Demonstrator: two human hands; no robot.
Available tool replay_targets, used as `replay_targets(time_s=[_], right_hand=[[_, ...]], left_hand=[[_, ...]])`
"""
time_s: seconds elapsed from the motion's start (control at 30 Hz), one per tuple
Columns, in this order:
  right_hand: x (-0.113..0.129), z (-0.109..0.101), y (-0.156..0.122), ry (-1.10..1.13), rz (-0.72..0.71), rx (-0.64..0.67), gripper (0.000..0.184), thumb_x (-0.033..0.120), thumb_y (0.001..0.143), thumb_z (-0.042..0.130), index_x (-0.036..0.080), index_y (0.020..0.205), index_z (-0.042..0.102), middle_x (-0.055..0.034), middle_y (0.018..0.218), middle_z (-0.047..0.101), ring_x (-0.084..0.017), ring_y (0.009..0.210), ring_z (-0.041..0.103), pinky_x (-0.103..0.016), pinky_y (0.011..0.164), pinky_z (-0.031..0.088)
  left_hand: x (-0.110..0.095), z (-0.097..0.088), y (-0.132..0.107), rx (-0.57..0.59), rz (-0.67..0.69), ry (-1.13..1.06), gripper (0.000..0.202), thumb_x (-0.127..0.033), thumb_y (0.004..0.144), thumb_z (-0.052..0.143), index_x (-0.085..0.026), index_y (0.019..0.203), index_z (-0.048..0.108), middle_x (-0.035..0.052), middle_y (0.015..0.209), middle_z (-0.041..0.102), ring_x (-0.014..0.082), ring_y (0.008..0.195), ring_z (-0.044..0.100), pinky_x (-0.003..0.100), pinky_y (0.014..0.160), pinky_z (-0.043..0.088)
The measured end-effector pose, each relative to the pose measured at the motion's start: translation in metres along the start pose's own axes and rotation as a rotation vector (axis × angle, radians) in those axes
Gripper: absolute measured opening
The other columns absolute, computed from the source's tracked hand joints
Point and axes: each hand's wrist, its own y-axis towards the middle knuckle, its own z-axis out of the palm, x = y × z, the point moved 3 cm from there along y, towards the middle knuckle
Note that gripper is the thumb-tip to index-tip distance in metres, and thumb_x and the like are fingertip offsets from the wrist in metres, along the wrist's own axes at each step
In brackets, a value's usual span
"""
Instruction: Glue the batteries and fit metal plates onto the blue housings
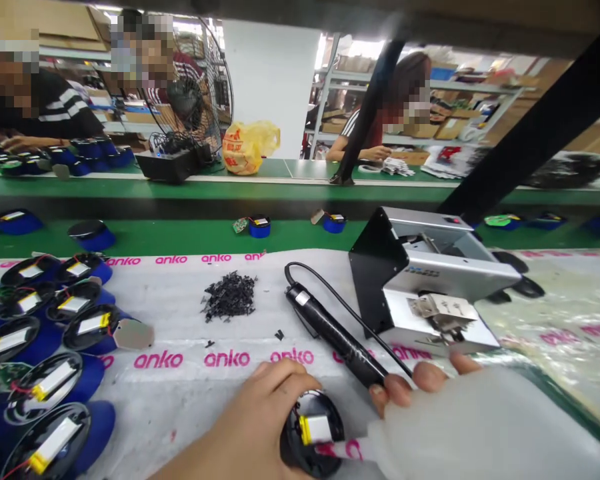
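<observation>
My left hand (260, 413) grips a round black housing (316, 402) by its side, its open face turned up. Inside the housing lies a small white battery (320, 429) with a yellow end. A translucent white squeeze bottle (490, 427) is held tilted in my right hand (425, 381), whose fingertips show over its top edge. The bottle's pinkish nozzle (347, 450) points into the housing beside the battery; whether its tip touches is unclear. Just beyond the hands lies a black electric screwdriver (337, 333) with its cord.
Several blue housings with batteries (75, 327) crowd the left side. A pile of small black pieces (230, 295) lies on the printed sheet (180, 387). A silver-and-black bench machine (430, 267) stands at right. Behind runs a green conveyor (195, 233); co-workers sit across it.
</observation>
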Motion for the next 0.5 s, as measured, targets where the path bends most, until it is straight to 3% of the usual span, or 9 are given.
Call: replay_targets(time_s=[0.07, 0.2, 0.33, 0.5], right_hand=[[0.000, 0.001, 0.000, 0.004, -0.005, 0.015, 0.039, 0.061, 0.100, 0.041, 0.045, 0.128, 0.062, -0.0045, 0.088, 0.063, -0.015, 0.068, 0.062, -0.036, 0.065, 0.058], [0.006, 0.015, 0.014, -0.265, 0.014, -0.132, 0.055, 0.062, 0.083, 0.066, 0.033, 0.129, 0.063, -0.0079, 0.095, 0.062, -0.022, 0.090, 0.062, -0.043, 0.081, 0.056], [0.019, 0.026, 0.032, -0.487, -0.017, -0.134, 0.060, 0.066, 0.082, 0.066, 0.030, 0.129, 0.062, -0.0098, 0.105, 0.062, -0.024, 0.101, 0.061, -0.043, 0.087, 0.054], [0.038, 0.018, 0.041, -0.743, -0.086, -0.105, 0.061, 0.068, 0.085, 0.062, 0.027, 0.130, 0.062, -0.0116, 0.112, 0.061, -0.024, 0.105, 0.060, -0.040, 0.089, 0.052]], left_hand=[[0.004, 0.003, -0.001, -0.016, 0.012, 0.004, 0.068, -0.044, 0.059, 0.088, -0.026, 0.119, 0.062, 0.0042, 0.113, 0.062, 0.0234, 0.097, 0.059, 0.036, 0.085, 0.047], [-0.001, 0.000, -0.001, -0.014, 0.017, 0.012, 0.069, -0.040, 0.058, 0.089, -0.026, 0.120, 0.062, 0.0047, 0.114, 0.061, 0.0240, 0.099, 0.059, 0.038, 0.088, 0.047], [-0.011, -0.007, 0.001, 0.071, -0.064, 0.024, 0.071, -0.031, 0.057, 0.093, -0.019, 0.121, 0.064, 0.0101, 0.121, 0.061, 0.0285, 0.109, 0.059, 0.042, 0.095, 0.048], [-0.018, -0.011, 0.004, 0.080, -0.064, 0.055, 0.073, -0.034, 0.058, 0.094, -0.016, 0.122, 0.064, 0.0129, 0.122, 0.060, 0.0308, 0.110, 0.059, 0.044, 0.096, 0.049]])
